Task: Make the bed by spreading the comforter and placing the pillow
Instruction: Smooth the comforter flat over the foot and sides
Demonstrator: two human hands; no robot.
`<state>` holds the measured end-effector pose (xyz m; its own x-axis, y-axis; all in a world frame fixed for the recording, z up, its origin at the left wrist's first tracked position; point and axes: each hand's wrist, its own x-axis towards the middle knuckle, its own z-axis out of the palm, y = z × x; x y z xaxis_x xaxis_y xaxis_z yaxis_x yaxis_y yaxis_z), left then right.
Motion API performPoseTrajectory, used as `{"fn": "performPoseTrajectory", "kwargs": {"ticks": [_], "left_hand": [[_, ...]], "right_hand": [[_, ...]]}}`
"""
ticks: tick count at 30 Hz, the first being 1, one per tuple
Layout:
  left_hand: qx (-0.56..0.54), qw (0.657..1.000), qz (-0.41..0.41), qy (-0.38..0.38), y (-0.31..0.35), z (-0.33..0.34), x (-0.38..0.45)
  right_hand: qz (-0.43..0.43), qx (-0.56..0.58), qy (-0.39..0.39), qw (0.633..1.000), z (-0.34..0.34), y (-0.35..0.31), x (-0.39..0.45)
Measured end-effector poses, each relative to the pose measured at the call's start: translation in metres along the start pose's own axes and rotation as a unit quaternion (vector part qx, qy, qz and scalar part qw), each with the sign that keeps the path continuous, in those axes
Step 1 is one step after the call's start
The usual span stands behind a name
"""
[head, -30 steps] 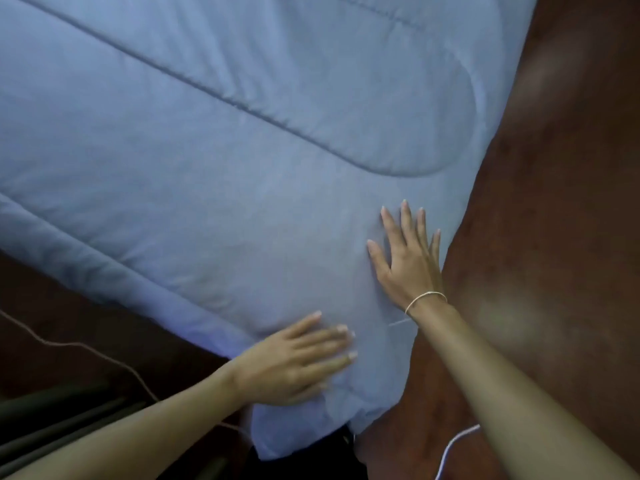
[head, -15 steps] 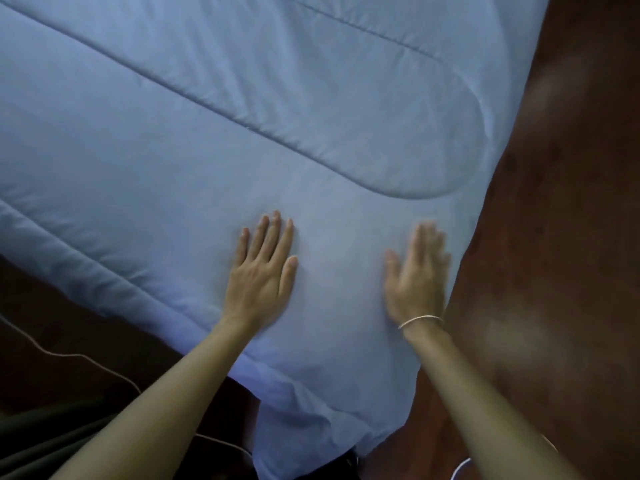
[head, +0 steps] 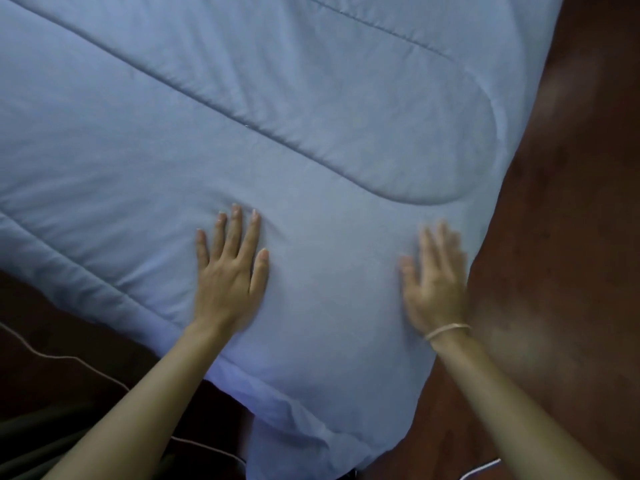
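Observation:
A light blue quilted comforter (head: 277,116) lies spread over the bed and fills most of the view, its near corner hanging down at the bottom middle. My left hand (head: 230,271) rests flat on it, palm down, fingers apart. To the right, my right hand (head: 434,282) also lies flat on the comforter close to its right edge; it is blurred and wears a thin band at the wrist. Neither hand grips the fabric. No pillow is in view.
Dark reddish-brown floor (head: 571,271) runs along the right side of the bed. A thin pale cable (head: 52,356) trails across the dark floor at the lower left, and a white cable (head: 485,467) shows at the bottom right.
My left hand has slid from the corner near the bottom edge up onto the comforter and now points away from me. My right hand has shifted slightly toward me along the right edge.

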<state>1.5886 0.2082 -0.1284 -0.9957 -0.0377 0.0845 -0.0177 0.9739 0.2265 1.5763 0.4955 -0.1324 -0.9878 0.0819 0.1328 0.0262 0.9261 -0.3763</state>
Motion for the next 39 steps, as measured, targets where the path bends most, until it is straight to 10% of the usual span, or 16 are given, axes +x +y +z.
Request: {"fn": "performPoseTrajectory", "kwargs": {"ticks": [5, 17, 26, 39], "left_hand": [[0.003, 1.0, -0.029, -0.002, 0.0, 0.003, 0.022], [0.042, 0.998, -0.036, -0.022, 0.001, 0.016, 0.021], [0.056, 0.998, -0.036, -0.011, 0.002, 0.023, 0.02], [0.041, 0.976, -0.111, -0.185, 0.122, -0.009, -0.063]], "right_hand": [[-0.247, -0.055, -0.079, 0.964, 0.037, -0.083, 0.046], [0.125, -0.052, -0.033, 0.99, 0.032, -0.012, 0.101], [0.138, -0.075, 0.037, 0.987, 0.055, -0.009, 0.093], [-0.011, -0.129, -0.275, 0.953, -0.055, 0.129, 0.085]]}}
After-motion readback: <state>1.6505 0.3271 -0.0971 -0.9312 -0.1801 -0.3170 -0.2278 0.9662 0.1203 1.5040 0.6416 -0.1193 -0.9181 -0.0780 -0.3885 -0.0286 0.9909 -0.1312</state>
